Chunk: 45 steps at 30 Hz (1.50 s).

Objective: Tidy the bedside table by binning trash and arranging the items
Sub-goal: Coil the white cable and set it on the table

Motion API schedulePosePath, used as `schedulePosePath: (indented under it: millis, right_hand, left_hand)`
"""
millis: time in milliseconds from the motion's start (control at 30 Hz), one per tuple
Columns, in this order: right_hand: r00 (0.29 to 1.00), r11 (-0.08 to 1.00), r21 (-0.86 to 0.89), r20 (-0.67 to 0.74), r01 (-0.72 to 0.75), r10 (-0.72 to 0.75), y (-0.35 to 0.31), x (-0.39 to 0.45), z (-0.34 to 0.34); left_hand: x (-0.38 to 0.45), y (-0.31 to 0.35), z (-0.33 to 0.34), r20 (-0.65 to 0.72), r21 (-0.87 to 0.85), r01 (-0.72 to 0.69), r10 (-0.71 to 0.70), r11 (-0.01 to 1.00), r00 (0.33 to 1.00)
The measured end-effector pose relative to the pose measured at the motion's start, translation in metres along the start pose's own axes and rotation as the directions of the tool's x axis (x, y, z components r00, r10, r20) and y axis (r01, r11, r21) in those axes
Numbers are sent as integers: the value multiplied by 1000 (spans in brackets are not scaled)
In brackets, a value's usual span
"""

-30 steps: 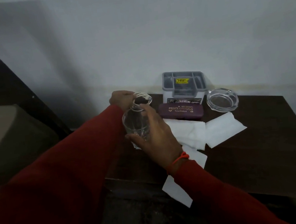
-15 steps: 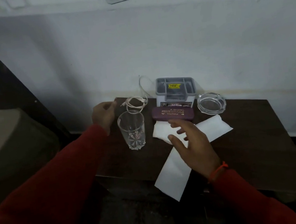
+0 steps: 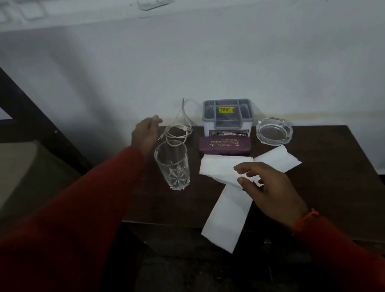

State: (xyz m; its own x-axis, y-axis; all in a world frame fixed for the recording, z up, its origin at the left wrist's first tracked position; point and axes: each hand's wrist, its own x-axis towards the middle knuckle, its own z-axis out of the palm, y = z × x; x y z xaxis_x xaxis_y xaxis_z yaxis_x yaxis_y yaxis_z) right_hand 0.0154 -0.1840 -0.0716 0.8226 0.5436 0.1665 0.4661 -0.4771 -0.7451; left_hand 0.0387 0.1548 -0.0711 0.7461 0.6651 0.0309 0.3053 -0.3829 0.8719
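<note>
Dark brown wood makes up the bench, which stands against a white wall, and from the head view I look down on both red-sleeved arms reaching over it. Near the back left corner lies a coiled white cable, one end trailing up the wall. The left hand hovers just beside that coil at the bench's left edge, its grip loosely curled with nothing in it. A clear drinking glass stands upright just in front of the cable, apart from either hand. At the back edge, toward the middle, sits a grey and white organiser box with a yellow sticker inside it, and touching its front lies a maroon spectacle case with gold lettering. A glass ashtray rests just right of the box. White tissue sheets are spread in front of the case, crossing one another, and the longest one hangs over the front edge. The right hand, with an orange thread at the wrist, is over the tissues, its grip spread and relaxed, fingertips close to the paper; whether they touch it I cannot tell.
</note>
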Motion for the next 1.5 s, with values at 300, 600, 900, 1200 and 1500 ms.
schedulePosePath:
  millis: [300,600,900,1200,1500]
  right_hand:
    - [999,1000,0,-38,23,-23,9,14,-7]
    - [995,994,108,-95,18,-8,-2,15,-5]
    - [984,544,830,34,-126,176,-61,7,-31]
    - [932,219,973,-13,-72,363,-68,-4,-65]
    - [911,411,857,144,-310,387,-38,-6,-78]
  left_hand:
    - [30,13,38,104,593,11,-90,805,990]
    - [29,19,-29,-103,-42,-18,14,999,995]
    - [-108,136,-46,-26,-443,-240,255,864,967]
    - [-210,129,43,450,-690,386,-55,612,891]
    - [-234,95,60,501,-756,450,-21,476,865]
